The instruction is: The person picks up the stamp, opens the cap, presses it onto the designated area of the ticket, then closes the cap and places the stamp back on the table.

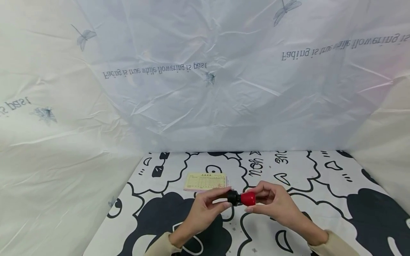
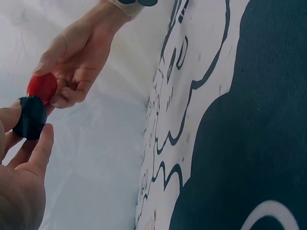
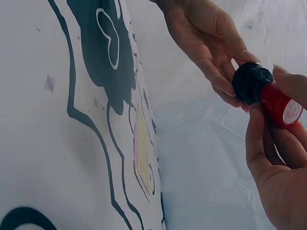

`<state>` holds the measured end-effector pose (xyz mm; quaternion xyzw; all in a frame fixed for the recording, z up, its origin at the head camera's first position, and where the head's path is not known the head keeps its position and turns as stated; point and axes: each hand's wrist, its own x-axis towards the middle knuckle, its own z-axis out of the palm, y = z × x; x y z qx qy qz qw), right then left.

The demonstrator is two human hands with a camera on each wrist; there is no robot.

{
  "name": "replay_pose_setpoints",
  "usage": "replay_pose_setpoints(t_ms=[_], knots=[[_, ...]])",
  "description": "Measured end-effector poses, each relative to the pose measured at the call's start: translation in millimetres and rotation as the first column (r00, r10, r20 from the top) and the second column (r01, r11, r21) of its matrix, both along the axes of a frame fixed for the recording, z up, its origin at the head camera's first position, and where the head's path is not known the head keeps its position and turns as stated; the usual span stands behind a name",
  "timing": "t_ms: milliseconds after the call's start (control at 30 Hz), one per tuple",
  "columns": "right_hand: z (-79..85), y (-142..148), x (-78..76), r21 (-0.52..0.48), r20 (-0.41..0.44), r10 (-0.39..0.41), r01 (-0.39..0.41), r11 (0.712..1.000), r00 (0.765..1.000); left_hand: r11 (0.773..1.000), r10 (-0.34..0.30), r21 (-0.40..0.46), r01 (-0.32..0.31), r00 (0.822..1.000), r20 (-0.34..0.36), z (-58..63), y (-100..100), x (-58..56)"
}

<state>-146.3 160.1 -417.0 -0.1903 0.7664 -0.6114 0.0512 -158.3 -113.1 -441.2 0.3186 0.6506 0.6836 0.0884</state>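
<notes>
Between my two hands, above the table, is a small round hand stamp (image 1: 248, 199), lying sideways. Its left part is a black ribbed piece (image 1: 233, 198) and its right part a red knob (image 3: 277, 106), whose round end looks pale in the right wrist view. My left hand (image 1: 205, 210) pinches the black piece between thumb and fingers. With thumb and fingertips my right hand (image 1: 282, 203) grips the red knob. In the left wrist view the black piece (image 2: 30, 118) and the red knob (image 2: 42, 87) meet end to end.
A yellow printed form pad (image 1: 205, 180) lies on the table just beyond my left hand. The table cover (image 1: 266, 227) is white with black cartoon outlines. Pale printed sheeting (image 1: 198, 113) hangs at the back and on both sides.
</notes>
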Motion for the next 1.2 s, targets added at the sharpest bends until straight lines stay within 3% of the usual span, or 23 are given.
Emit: replay_pose_setpoints(t_ms=[333, 567, 733, 800, 867, 933, 1000, 1100, 1200], knots=[[-2.2, -0.6, -3.8, -0.003, -0.029, 0.01, -0.01, 1.0, 1.0, 1.0, 0.025, -0.016, -0.026, 1.0, -0.009, -2.9, -4.0, -1.2], [-5.0, 0.9, -3.8, 0.001, -0.024, -0.003, 0.003, 1.0, 1.0, 0.998, 0.03, -0.06, -0.027, 0.998, 0.05, -5.8, -3.1, 0.1], [-4.3, 6.2, -3.9, 0.035, -0.074, -0.075, 0.078, 0.996, 0.994, 0.979, 0.123, -0.168, -0.111, 0.99, 0.064, -8.9, -3.2, 1.3], [-4.1, 11.0, -4.3, 0.053, -0.118, -0.112, 0.118, 0.992, 0.987, 0.963, 0.173, -0.216, -0.163, 0.984, 0.03, -9.0, -6.2, 1.0], [-4.8, 17.2, -5.6, 0.07, -0.163, -0.145, 0.158, 0.985, 0.976, 0.937, 0.222, -0.266, -0.228, 0.974, -0.056, -8.0, -12.0, -1.2], [-7.4, 24.3, -8.2, 0.092, -0.199, -0.177, 0.199, 0.976, 0.964, 0.9, 0.256, -0.315, -0.301, 0.951, -0.176, -6.2, -20.9, -4.5], [-11.2, 31.6, -11.9, 0.118, -0.21, -0.208, 0.236, 0.965, 0.955, 0.853, 0.27, -0.355, -0.382, 0.906, -0.326, -4.4, -31.3, -9.6], [-18.0, 42.0, -19.5, 0.172, -0.19, -0.254, 0.287, 0.942, 0.948, 0.754, 0.25, -0.412, -0.511, 0.804, -0.539, -2.9, -47.9, -17.0], [-24.4, 50.8, -27.3, 0.23, -0.167, -0.276, 0.309, 0.923, 0.947, 0.621, 0.199, -0.452, -0.64, 0.686, -0.7, -2.4, -62.8, -23.3]])
